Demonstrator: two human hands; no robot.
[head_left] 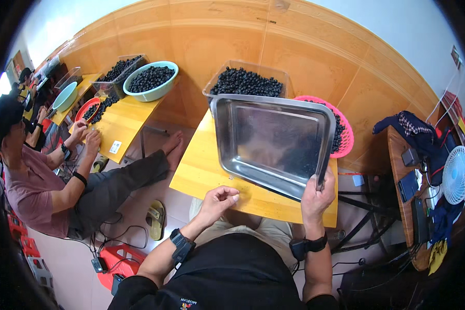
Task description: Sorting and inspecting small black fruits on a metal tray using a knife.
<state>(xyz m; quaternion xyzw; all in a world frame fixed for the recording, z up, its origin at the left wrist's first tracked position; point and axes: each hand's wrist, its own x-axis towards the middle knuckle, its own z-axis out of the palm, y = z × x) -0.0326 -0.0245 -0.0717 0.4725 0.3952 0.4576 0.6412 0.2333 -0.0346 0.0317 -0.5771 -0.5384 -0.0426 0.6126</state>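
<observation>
In the head view, the yellow table (196, 168) fills the centre; its near edge runs across the lower middle, by the wearer's lap. A strip of tabletop left of the tray gives sideways room, and beyond the left edge a gap of floor separates it from a co-worker's bare foot (174, 143). At the upper centre, a clear plastic bin (208, 89) of dark berries (248, 82) and a pink basket (347, 139) crowd the tray's far side.

The rectangular metal tray (274, 137) stands tilted at centre right, its inside facing the wearer. It is shiny, with rounded corners, a flat rim and cloudy reflections. The right hand (316, 199) grips its lower right corner, thumb on the near side. The left hand (218, 204) is above the near table edge, thumb and fingers drawn close; whether they pinch something small, I cannot tell.

The tray hides part of the bin's front and the basket's left side. Whether its lower edge touches the table is unclear.
</observation>
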